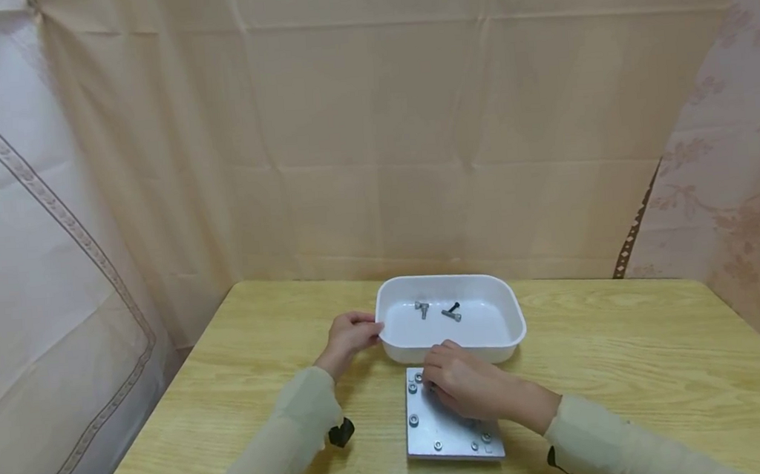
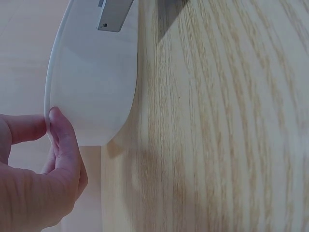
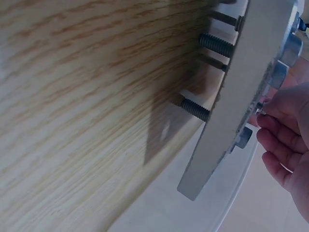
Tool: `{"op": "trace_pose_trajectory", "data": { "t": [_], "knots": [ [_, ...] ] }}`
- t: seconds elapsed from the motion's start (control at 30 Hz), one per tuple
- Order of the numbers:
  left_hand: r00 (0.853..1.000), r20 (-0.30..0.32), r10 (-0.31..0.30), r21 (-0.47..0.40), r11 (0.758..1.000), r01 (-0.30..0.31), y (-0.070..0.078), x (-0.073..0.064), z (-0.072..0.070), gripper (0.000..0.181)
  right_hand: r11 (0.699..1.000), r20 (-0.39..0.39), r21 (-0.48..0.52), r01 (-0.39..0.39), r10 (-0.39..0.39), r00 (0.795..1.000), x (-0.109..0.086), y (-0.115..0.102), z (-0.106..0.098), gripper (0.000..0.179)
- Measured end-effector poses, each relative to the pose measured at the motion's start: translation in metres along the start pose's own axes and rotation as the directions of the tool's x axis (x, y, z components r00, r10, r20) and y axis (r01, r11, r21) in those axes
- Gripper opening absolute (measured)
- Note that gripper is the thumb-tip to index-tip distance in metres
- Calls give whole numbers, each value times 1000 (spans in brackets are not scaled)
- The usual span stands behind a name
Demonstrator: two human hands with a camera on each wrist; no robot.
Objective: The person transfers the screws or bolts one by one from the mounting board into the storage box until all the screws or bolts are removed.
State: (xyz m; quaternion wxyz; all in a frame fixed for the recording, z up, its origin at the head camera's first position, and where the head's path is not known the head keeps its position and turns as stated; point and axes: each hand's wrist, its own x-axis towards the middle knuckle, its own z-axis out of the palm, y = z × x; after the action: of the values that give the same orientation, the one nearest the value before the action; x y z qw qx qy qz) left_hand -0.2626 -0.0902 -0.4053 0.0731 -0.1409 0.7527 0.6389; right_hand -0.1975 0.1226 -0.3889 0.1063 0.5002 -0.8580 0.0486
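Observation:
My left hand (image 1: 348, 338) pinches the left rim of a white plastic tub (image 1: 513, 316), thumb on one side and fingers on the other; the left wrist view shows this grip on the wall (image 2: 91, 87) closely. Over the far part of a silver metal plate (image 1: 445, 427) is my right hand (image 1: 461, 381). Its thumb and fingertips pinch a small screw (image 3: 259, 107) at the plate's upper face, mostly hidden by the fingers. Several socket-head bolts (image 1: 414, 419) sit in the plate, and threaded shanks (image 3: 195, 110) stick out underneath it.
Inside the tub lie a few loose silver bolts (image 1: 452, 315) and a black screw (image 1: 455, 307). Tub and plate stand close together on a wood-grain table (image 1: 598, 369). A beige curtain (image 1: 371, 119) hangs behind the table's far edge.

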Motion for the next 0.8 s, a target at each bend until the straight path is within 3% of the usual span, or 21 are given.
{"op": "trace_pose_trajectory", "data": {
  "t": [0.23,0.8],
  "knots": [
    [1000,-1,0,2,1000,0,2,2,-1,29,1000,-28,4,19,-19,999,1,1,-2,8],
    [1000,-1,-7,-4,1000,7,-1,2,0,29,1000,-11,24,-8,9,1000,0,1,-7,10]
  ]
}}
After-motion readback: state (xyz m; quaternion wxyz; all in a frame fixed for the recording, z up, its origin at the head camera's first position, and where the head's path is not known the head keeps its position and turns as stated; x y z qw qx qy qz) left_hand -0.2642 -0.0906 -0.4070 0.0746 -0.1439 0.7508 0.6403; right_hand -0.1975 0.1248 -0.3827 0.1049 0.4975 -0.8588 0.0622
